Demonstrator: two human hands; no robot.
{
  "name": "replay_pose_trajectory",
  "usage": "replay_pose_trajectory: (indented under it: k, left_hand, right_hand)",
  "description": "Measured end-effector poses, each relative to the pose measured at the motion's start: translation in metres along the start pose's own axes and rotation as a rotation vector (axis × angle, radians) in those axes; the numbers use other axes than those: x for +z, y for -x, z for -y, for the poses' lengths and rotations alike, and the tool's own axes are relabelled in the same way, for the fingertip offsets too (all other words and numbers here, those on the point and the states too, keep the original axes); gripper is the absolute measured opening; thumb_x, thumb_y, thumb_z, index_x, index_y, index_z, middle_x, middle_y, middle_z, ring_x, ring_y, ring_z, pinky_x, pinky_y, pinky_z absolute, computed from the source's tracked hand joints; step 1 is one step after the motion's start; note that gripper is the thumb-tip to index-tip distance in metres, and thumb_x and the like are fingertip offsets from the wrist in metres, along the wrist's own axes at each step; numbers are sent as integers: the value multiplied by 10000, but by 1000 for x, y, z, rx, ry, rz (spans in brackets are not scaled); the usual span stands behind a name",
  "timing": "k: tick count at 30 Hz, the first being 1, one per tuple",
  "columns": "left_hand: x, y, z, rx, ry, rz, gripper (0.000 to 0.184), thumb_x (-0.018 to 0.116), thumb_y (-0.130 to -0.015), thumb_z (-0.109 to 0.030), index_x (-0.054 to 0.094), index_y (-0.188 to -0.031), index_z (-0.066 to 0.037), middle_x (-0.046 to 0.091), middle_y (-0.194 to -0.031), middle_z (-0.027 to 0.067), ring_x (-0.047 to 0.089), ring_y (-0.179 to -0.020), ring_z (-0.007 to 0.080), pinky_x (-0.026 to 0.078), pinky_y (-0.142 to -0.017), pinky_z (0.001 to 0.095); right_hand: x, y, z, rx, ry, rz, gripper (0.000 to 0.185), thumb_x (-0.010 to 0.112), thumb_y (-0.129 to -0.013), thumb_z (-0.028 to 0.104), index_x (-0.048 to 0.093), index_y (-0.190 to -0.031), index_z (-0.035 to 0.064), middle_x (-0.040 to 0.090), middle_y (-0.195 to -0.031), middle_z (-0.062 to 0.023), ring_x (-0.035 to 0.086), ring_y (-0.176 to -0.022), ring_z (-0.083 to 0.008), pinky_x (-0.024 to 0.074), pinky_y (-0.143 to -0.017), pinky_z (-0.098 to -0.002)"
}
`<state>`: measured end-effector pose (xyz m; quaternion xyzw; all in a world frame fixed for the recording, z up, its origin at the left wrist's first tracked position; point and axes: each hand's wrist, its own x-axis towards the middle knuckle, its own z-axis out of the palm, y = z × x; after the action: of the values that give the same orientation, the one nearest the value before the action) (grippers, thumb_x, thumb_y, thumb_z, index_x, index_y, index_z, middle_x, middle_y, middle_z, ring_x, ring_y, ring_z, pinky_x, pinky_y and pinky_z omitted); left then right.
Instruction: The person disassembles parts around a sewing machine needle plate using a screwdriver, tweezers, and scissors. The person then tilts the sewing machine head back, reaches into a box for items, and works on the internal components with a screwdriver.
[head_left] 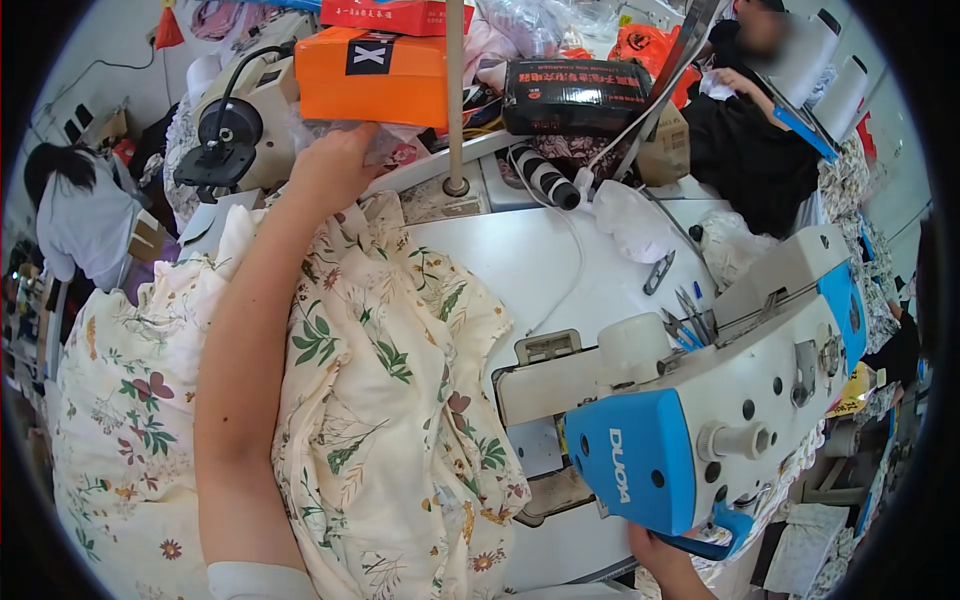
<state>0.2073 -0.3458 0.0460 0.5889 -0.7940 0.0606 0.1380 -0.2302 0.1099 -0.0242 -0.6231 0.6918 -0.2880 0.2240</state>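
**Reaching with the bare left hand (338,165) past soft cream fabric printed with leaves and flowers (400,390)**

Stretches the left hand to the back of the work area, at the lower edge of a bright orange rectangular cardboard box (330,80). With fingertips hidden near crinkled clear plastic, cannot tell whether spread or pinching. Rests the bare right hand (655,552) low, below the blue front of a bulky white-and-blue sewing machine (740,390) lettered DUOYA; mostly covered by it, so cannot tell the finger state there either.

Beneath and to both sides of the left forearm, lying in loose folds: the cream fabric, reaching to the left of the machine.

Just right of the left hand, standing in the way: a slim upright beige pole (456,110), crossing in front of the orange box. On top of that box: a flat red box (385,14). Farther right: a black package with red lettering (575,97), with a black-and-white cylinder (545,178) below.

On the glossy white tabletop (480,245), behind the machine: a bunched translucent plastic bag (632,225), and metal scissors (690,322) close to the machine body.

Farther out: at left, a person in a pale top (90,220); at upper right, a person in black (740,140).
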Motion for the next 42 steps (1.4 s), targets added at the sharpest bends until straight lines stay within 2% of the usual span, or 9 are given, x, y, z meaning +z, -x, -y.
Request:
replay_pose_trajectory:
  k: [6, 17, 22, 25, 29, 33, 37, 40, 42]
  left_hand:
    - [1, -5, -3, -55, 27, 23, 619, 832, -871, -276, 571, -1400, -88, 756, -1043, 182, 721, -1037, 400, 576, -887, 524]
    - [-4, -18, -18, -259, 499, -66, 404, 801, -955, -419, 772, -1047, -27, 803, -1016, 133, 767, -928, 294, 599, -788, 414]
    - [-8, -29, -20, -444, 975, 112, 501, 803, -954, -476, 735, -1165, -26, 789, -1035, 121, 771, -948, 272, 633, -788, 369]
    - [-9, -35, -23, -565, 1619, 103, 536, 796, -973, -452, 664, -1280, -32, 753, -1091, 127, 763, -993, 284, 660, -846, 362]
    - [3, -40, -17, -546, 1762, 1, 532, 799, -985, -373, 601, -1347, -36, 726, -1131, 154, 757, -1015, 320, 665, -915, 384]
    - [23, -53, -14, -587, 1855, -174, 467, 797, -990, -308, 615, -1319, -29, 732, -1135, 140, 752, -1019, 306, 662, -916, 383]
    - [30, -65, -3, -563, 1744, -206, 515, 855, -940, -338, 637, -1280, -17, 750, -1101, 117, 756, -937, 273, 673, -821, 369]
    - [25, -68, 2, -633, 1498, -211, 541, 898, -882, -404, 685, -1196, -19, 764, -1016, 95, 756, -859, 243, 663, -732, 351]
    - [19, -65, 5, -677, 1373, -222, 557, 920, -853, -437, 708, -1154, -20, 771, -974, 85, 755, -820, 228, 659, -688, 342]
  right_hand:
    - [0, 1, 4, -13, 53, 6, 122, 680, -952, 2, 737, -1058, -15, 766, -944, -152, 761, -835, -255, 584, -706, -352]
    - [-1, 3, -2, 61, 22, 23, 124, 682, -948, 12, 735, -1056, -18, 764, -965, -176, 763, -857, -275, 590, -726, -371]
    - [-6, -7, 7, -58, 144, -8, 146, 692, -922, 40, 743, -1052, -4, 770, -972, -178, 766, -877, -326, 587, -789, -413]
    - [-7, -11, 12, -122, 209, -28, 158, 695, -901, 49, 753, -1043, 15, 775, -982, -178, 763, -890, -362, 582, -833, -442]
    - [-5, -11, 11, -136, 240, -43, 170, 699, -874, 58, 765, -1029, 37, 779, -993, -180, 757, -903, -403, 577, -879, -475]
    - [-3, -9, 0, -151, 215, -40, 171, 702, -848, 63, 772, -1004, 57, 778, -996, -188, 746, -910, -431, 576, -890, -490]
    - [-8, -7, -2, -162, 248, 31, 165, 697, -903, 41, 752, -1057, 28, 779, -1032, -171, 760, -927, -370, 577, -878, -448]
    - [-7, -8, -6, -194, 341, -88, 394, 752, -907, 255, 737, -1232, 33, 743, -924, -300, 743, -736, -422, 567, -679, -525]
    - [-12, -12, 7, -224, 331, -65, 297, 749, -909, 249, 728, -1113, 33, 711, -848, -271, 708, -686, -413, 544, -638, -507]
